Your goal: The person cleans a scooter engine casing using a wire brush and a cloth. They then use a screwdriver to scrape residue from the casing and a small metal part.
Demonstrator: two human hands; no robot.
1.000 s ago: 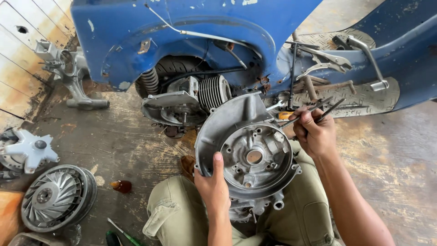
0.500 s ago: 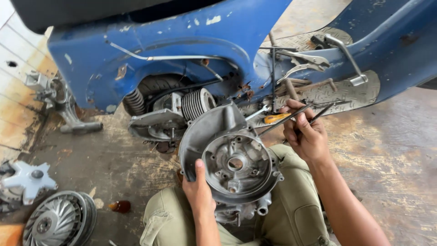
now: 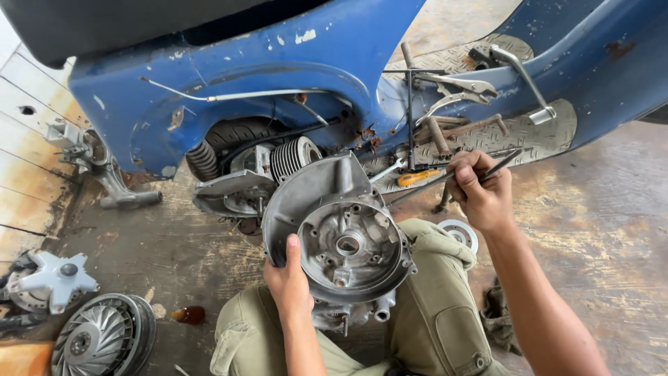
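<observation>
Grey engine casing (image 3: 344, 240) gripped by left hand (image 3: 289, 282) — right hand (image 3: 480, 191) fisted around thin rod (image 3: 452, 177).

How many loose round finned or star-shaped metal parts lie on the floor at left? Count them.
2: a finned flywheel fan at the bottom left, and a pale star-shaped part just above it. More may lie outside the view.
</observation>
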